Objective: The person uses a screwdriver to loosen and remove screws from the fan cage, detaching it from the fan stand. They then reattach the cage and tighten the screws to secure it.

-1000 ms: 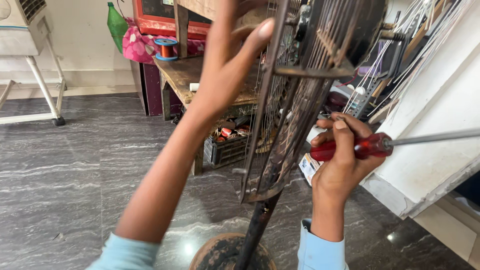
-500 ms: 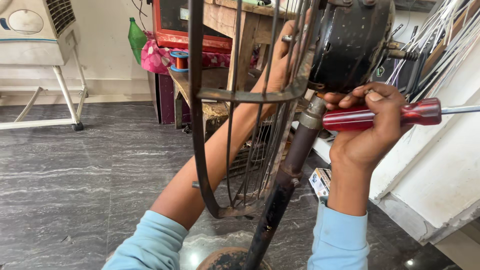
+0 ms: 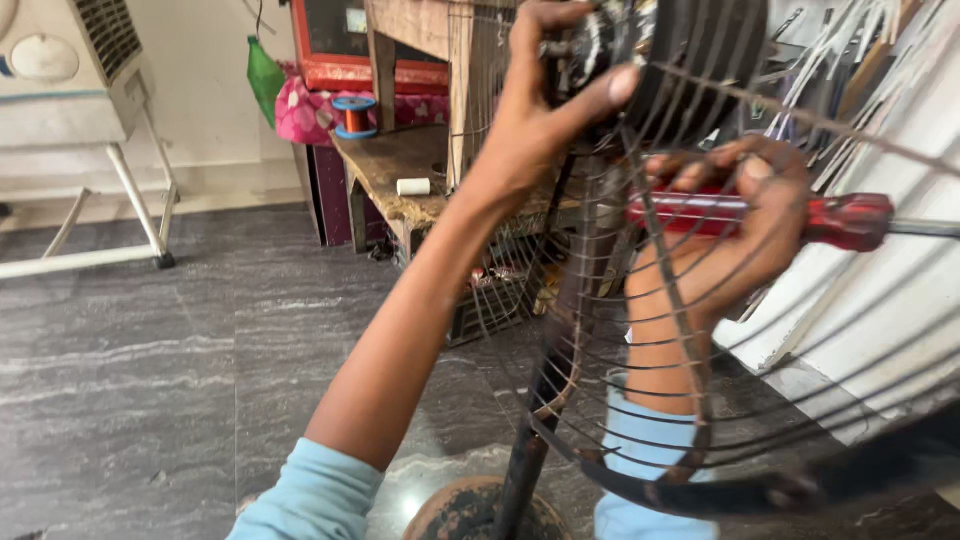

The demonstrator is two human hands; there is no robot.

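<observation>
A pedestal fan stands before me, its dark wire guard [image 3: 640, 440] tilted across the view in front of my right forearm. My left hand [image 3: 545, 110] reaches up and grips the dark motor head [image 3: 700, 50] at the top, thumb pressed on it. My right hand [image 3: 745, 225], seen through the guard wires, is closed round a red-handled screwdriver [image 3: 845, 220] whose metal shaft runs off the right edge. The fan's rusty pole [image 3: 525, 460] drops to a round base [image 3: 450, 515] at the bottom edge.
A worn wooden bench [image 3: 385, 165] with a spool of orange wire [image 3: 354, 116] and a small white roll [image 3: 412, 186] stands behind. An air cooler on a white stand [image 3: 70, 80] is at the far left. White slats [image 3: 880, 290] lean at the right. Grey marble floor [image 3: 150, 380].
The fan guard has swung right and down, now covering my right forearm. My left hand has moved up onto the motor head. The screwdriver stays in my right hand.
</observation>
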